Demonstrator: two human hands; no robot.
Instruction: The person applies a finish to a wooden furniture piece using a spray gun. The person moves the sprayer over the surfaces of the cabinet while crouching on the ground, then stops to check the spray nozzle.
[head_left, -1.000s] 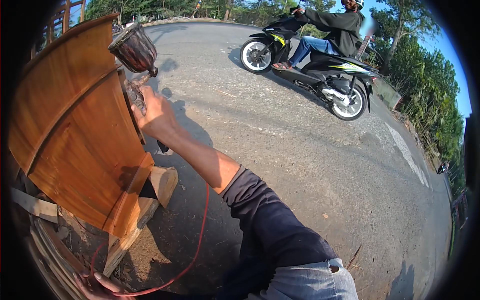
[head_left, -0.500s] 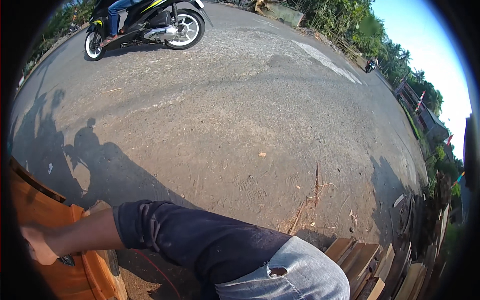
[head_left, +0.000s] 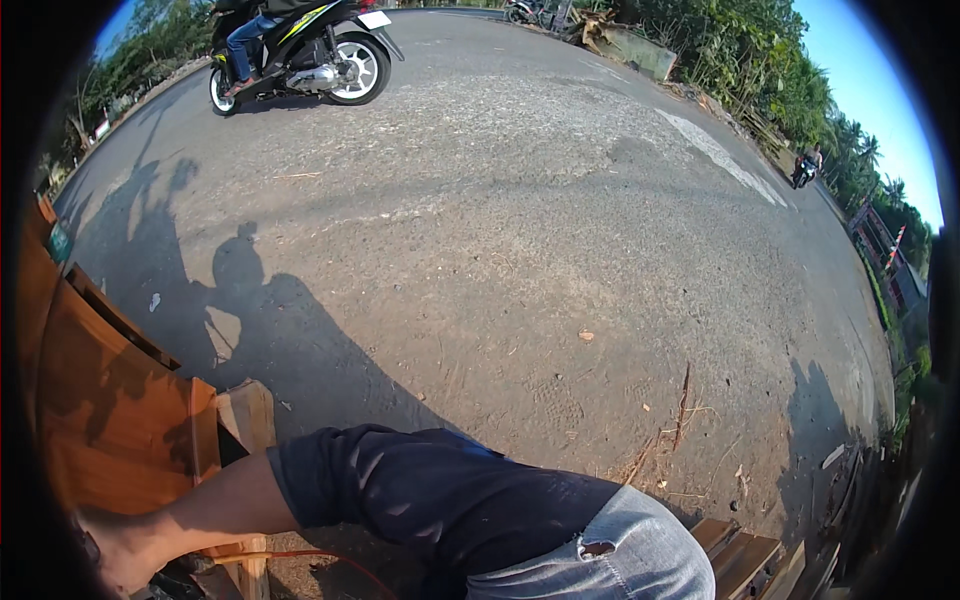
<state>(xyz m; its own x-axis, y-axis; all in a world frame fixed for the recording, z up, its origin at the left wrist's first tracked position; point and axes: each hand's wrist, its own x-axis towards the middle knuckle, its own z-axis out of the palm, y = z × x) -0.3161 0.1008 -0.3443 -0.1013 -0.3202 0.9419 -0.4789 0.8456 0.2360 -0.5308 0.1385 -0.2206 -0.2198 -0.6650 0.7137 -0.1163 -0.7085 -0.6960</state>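
Neither of my hands can be made out. What looks like my bent leg (head_left: pixel 420 500), in dark cloth with a rolled cuff, crosses the lower part of the view. Pale, torn denim (head_left: pixel 640 555) covers its right end, around the knee. Its bare lower end (head_left: pixel 130 550) reaches to the lower left, beside an orange-brown varnished wooden panel (head_left: pixel 110 390); the tip is cut off by the dark rim. An orange cord (head_left: pixel 340 560) runs below it. A pale wooden block (head_left: pixel 245 415) stands at the panel's near edge.
A black motorcycle (head_left: pixel 310 60) with white wheels and a rider is on the road (head_left: pixel 520 220). Another motorcycle (head_left: pixel 805 168) is farther off at the right. Stacked wooden boards (head_left: pixel 735 560) lie at the lower right, and dry twigs (head_left: pixel 665 440) lie on the ground.
The view has turned left, so the ground and leg sit farther right and more of the wooden panel shows. The near motorcycle has moved left along the road.
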